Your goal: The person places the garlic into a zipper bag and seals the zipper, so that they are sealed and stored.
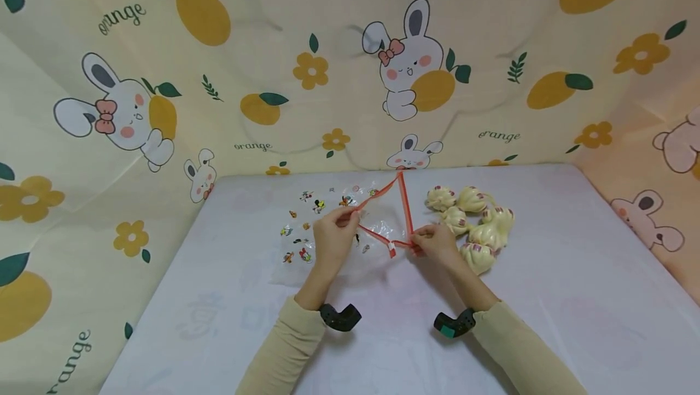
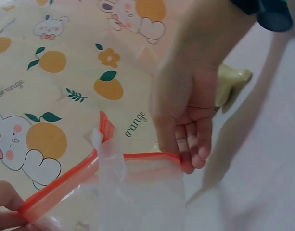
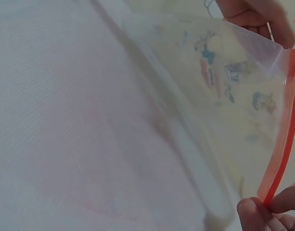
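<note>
Left hand (image 1: 335, 236) and right hand (image 1: 437, 243) pinch the red-rimmed, clear plastic bag (image 1: 299, 238) near the white worktop's (image 1: 219, 328) far edge, its mouth already spread, the cream, knobbly, garlic-like bulbs (image 1: 488, 235) apparently all outside.

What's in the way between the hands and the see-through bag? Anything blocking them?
Nothing visible is. The left hand and right hand both pinch the red edge of the see-through bag. The pale bulbs lie to the right of the bag, not between.
</note>
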The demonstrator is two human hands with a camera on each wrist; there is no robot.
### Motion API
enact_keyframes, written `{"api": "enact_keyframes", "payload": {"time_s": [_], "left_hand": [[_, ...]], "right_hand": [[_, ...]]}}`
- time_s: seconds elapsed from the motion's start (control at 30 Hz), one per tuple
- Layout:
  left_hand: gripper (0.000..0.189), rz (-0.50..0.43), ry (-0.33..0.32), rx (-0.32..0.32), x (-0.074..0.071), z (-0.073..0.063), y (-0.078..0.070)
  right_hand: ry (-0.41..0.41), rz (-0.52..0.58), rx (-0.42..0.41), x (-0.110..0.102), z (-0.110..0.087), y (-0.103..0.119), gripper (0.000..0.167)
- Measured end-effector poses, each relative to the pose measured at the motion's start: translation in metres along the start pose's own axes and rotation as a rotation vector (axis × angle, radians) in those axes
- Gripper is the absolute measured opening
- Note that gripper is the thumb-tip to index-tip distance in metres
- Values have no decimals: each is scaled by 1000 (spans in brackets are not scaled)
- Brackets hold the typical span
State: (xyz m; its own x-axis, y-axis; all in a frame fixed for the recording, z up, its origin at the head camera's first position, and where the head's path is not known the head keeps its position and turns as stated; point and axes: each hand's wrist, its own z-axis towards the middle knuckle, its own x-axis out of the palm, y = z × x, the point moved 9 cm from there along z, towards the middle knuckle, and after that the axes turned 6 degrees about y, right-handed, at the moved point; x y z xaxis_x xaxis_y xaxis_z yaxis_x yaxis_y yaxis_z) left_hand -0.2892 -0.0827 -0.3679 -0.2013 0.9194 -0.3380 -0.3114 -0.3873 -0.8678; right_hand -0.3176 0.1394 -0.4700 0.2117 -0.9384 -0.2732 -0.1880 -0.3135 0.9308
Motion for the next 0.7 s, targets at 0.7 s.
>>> {"api": "enact_keyframes", "payload": {"time_s": [0.7], "left_hand": [[17,-204,18,-120,-3,2,25]], "right_hand": [[41,38,-18,10,-2,2,29]]}}
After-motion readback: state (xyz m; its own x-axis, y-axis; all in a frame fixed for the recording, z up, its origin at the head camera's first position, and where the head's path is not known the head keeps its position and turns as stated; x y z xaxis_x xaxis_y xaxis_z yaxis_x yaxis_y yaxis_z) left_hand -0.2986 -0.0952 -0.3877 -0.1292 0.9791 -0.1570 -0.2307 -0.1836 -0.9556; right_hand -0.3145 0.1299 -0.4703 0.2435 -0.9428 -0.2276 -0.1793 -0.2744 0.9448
